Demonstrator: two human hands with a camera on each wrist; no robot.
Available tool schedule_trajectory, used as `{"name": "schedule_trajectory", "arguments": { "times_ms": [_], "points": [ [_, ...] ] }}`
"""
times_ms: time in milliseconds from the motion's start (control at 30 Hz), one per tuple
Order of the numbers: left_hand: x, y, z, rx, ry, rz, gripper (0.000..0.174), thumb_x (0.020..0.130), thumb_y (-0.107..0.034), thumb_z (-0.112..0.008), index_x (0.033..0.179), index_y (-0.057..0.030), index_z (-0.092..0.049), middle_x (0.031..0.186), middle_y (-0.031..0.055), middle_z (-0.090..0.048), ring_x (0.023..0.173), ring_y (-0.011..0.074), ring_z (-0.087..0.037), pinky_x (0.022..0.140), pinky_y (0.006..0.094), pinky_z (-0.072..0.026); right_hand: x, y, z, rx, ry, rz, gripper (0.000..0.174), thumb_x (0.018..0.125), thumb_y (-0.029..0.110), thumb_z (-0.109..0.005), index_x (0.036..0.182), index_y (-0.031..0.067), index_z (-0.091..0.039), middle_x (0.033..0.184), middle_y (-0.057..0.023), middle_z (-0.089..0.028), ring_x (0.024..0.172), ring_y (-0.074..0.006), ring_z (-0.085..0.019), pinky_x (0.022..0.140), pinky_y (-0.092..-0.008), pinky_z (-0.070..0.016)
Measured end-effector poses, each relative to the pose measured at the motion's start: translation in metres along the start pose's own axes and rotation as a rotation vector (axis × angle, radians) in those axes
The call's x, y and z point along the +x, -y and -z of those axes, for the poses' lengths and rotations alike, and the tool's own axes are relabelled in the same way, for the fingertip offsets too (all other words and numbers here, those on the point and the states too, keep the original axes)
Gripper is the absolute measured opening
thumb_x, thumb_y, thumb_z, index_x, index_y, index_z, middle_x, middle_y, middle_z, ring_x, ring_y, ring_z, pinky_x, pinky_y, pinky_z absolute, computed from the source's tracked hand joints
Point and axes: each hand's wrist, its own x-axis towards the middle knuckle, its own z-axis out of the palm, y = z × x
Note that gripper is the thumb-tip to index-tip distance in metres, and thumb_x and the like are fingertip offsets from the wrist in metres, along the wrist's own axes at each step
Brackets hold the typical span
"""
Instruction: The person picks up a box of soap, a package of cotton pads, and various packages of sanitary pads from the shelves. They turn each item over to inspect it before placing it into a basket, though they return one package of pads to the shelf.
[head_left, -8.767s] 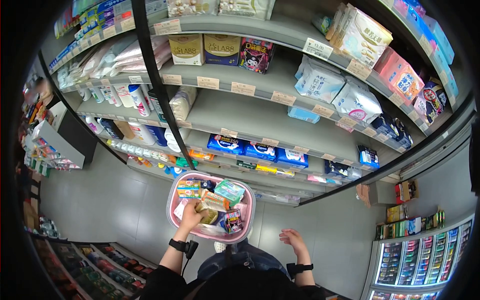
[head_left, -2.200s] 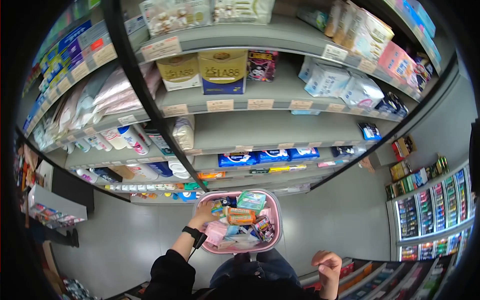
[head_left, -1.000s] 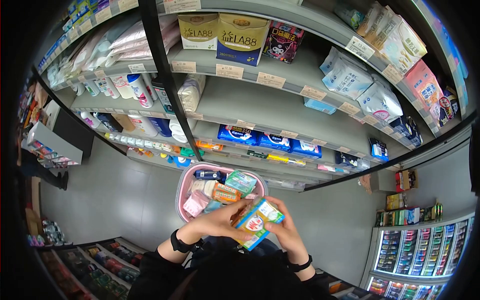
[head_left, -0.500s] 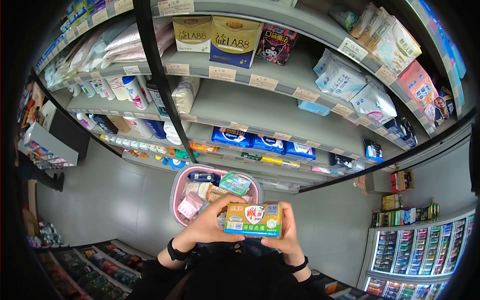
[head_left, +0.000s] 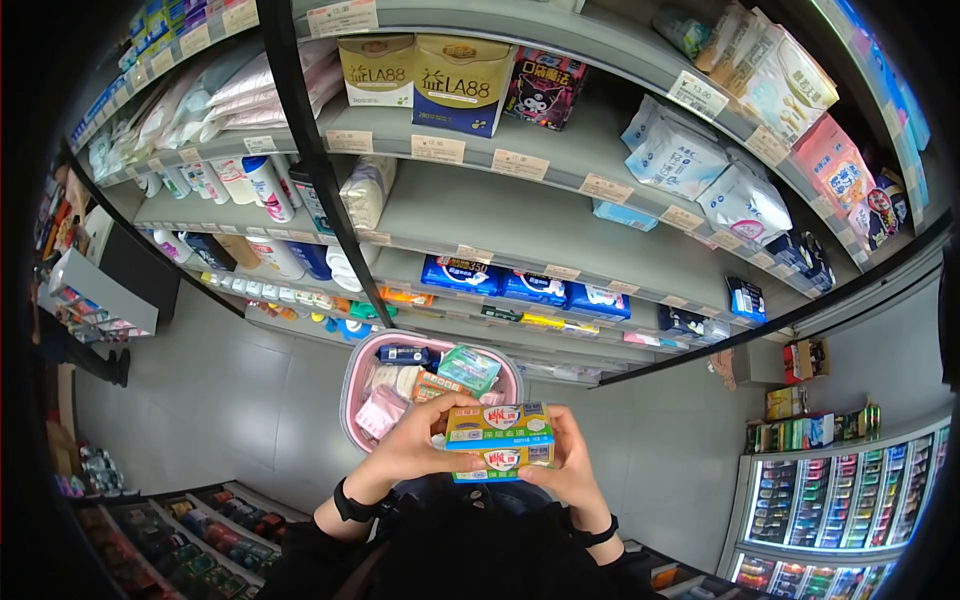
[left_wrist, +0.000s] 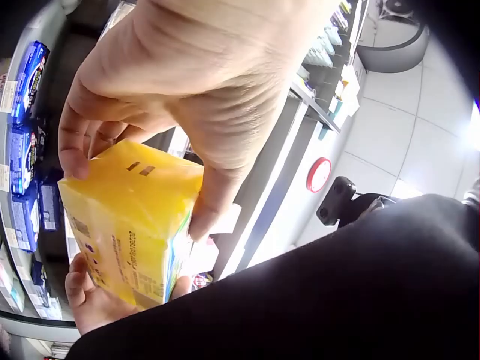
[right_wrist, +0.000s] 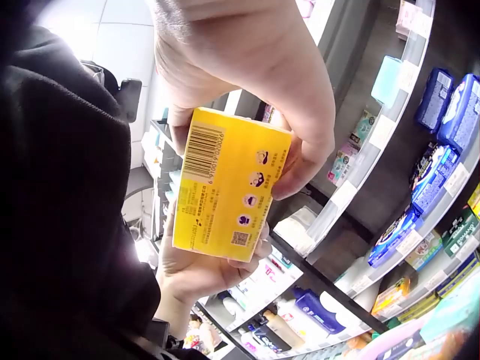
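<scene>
Both hands hold a yellow, green and blue pack of soap [head_left: 498, 436] in front of the body, level from side to side. My left hand [head_left: 418, 442] grips its left end, and my right hand [head_left: 566, 472] grips the right end. In the left wrist view the pack's plain yellow end [left_wrist: 142, 169] lies between thumb and fingers. A printed yellow underside with a barcode [right_wrist: 204, 152] faces the right wrist camera. Just beyond the hands stands a pink basket [head_left: 352, 405] of goods, its near side hidden by the hands and pack.
In the basket lie a green pack [head_left: 470, 368], a pink pack [head_left: 382, 411] and a dark blue pack [head_left: 403, 355]. Grey shelves with boxes [head_left: 460, 85], blue packs [head_left: 460, 274] and bottles [head_left: 267, 187] rise ahead. A lit drinks cooler [head_left: 840, 510] stands at the right.
The left hand reached into the basket earlier, with the right hand free. The soap pack has since come out into both hands, turned from slanted to level, and tipped to show two faces.
</scene>
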Motion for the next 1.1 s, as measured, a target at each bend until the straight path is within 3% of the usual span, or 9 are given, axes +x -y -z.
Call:
{"name": "schedule_trajectory", "arguments": {
  "times_ms": [67, 200, 367, 400, 500, 567, 700, 900, 1100],
  "points": [
    [0.001, 0.005, -0.001, 0.014, -0.001, -0.062, 0.063, 0.069, -0.007, -0.085, 0.122, -0.0003, -0.052, 0.115, 0.0055, -0.059, 0.107, 0.0113, -0.056, 0.090, 0.0276, -0.0461, -0.001, 0.000, 0.000, 0.018, 0.005, -0.004, 0.069, 0.068, 0.006, -0.082, 0.125, 0.0038, -0.042, 0.118, -0.0084, -0.054, 0.113, -0.0173, -0.054, 0.098, -0.0329, -0.0425],
    [0.003, 0.008, 0.000, 0.020, 0.006, -0.062, 0.064, 0.069, -0.011, -0.085, 0.122, 0.0010, -0.051, 0.114, 0.0084, -0.060, 0.107, 0.0156, -0.058, 0.091, 0.0298, -0.0464, -0.003, -0.003, 0.006, 0.003, 0.027, -0.015, 0.067, 0.072, 0.009, -0.083, 0.125, 0.0053, -0.042, 0.119, -0.0080, -0.055, 0.114, -0.0180, -0.054, 0.101, -0.0344, -0.0398],
    [0.010, -0.007, -0.001, 0.817, 0.167, -0.089, 0.081, 0.066, -0.028, -0.084, 0.131, 0.0024, -0.046, 0.123, 0.0223, -0.055, 0.114, 0.0328, -0.055, 0.096, 0.0380, -0.0436, -0.002, 0.001, -0.001, -0.452, 0.074, -0.035, 0.065, 0.072, 0.016, -0.084, 0.122, 0.0033, -0.045, 0.115, -0.0103, -0.055, 0.108, -0.0188, -0.056, 0.094, -0.0344, -0.0454],
    [0.013, -0.001, -0.002, 0.875, 0.154, -0.117, 0.083, 0.064, -0.036, -0.083, 0.128, 0.0017, -0.048, 0.120, 0.0236, -0.056, 0.112, 0.0384, -0.055, 0.094, 0.0402, -0.0445, -0.002, 0.001, -0.002, -0.578, 0.097, -0.043, 0.068, 0.073, 0.021, -0.084, 0.126, 0.0027, -0.045, 0.116, -0.0129, -0.055, 0.109, -0.0215, -0.057, 0.093, -0.0353, -0.0469],
    [0.028, 0.022, 0.001, 0.901, 0.136, -0.063, 0.080, 0.063, -0.037, -0.083, 0.124, 0.0017, -0.050, 0.114, 0.0217, -0.059, 0.107, 0.0373, -0.058, 0.091, 0.0396, -0.0464, -0.002, -0.014, 0.007, -0.587, 0.080, -0.002, 0.075, 0.074, 0.023, -0.083, 0.133, 0.0033, -0.041, 0.121, -0.0141, -0.054, 0.110, -0.0241, -0.058, 0.094, -0.0355, -0.0469],
    [0.041, 0.036, 0.007, 0.915, 0.089, -0.055, 0.076, 0.062, -0.037, -0.083, 0.120, 0.0024, -0.053, 0.109, 0.0208, -0.061, 0.100, 0.0372, -0.060, 0.087, 0.0401, -0.0477, -0.008, -0.006, 0.015, -0.557, -0.005, -0.026, 0.072, 0.076, 0.017, -0.080, 0.135, 0.0044, -0.041, 0.120, -0.0129, -0.056, 0.110, -0.0216, -0.057, 0.095, -0.0349, -0.0465],
    [0.091, 0.084, 0.040, 1.189, -0.363, -0.316, 0.071, 0.057, -0.026, -0.086, 0.114, 0.0019, -0.055, 0.104, 0.0185, -0.060, 0.101, 0.0368, -0.057, 0.088, 0.0442, -0.0449, -0.029, -0.012, 0.057, -0.470, -0.145, -0.116, 0.056, 0.083, 0.007, -0.071, 0.134, 0.0045, -0.046, 0.115, -0.0107, -0.061, 0.108, -0.0185, -0.058, 0.093, -0.0316, -0.0467],
    [0.164, 0.139, 0.098, 1.440, -0.404, -0.264, 0.069, 0.061, -0.013, -0.080, 0.123, -0.0021, -0.050, 0.113, 0.0145, -0.055, 0.108, 0.0328, -0.051, 0.097, 0.0413, -0.0389, -0.075, -0.032, 0.083, -0.384, -0.354, -0.224, 0.041, 0.086, 0.010, -0.070, 0.123, 0.0019, -0.054, 0.107, -0.0109, -0.064, 0.100, -0.0181, -0.062, 0.087, -0.0309, -0.0488],
    [0.209, 0.180, 0.129, 1.690, -0.408, -0.308, 0.080, 0.063, -0.010, -0.075, 0.133, 0.0038, -0.038, 0.120, 0.0185, -0.049, 0.119, 0.0340, -0.045, 0.110, 0.0469, -0.0278, -0.108, -0.061, 0.087, -0.234, -0.506, -0.325, 0.038, 0.087, 0.008, -0.067, 0.122, 0.0011, -0.055, 0.105, -0.0118, -0.065, 0.096, -0.0171, -0.063, 0.086, -0.0295, -0.0495]
  ]
}}
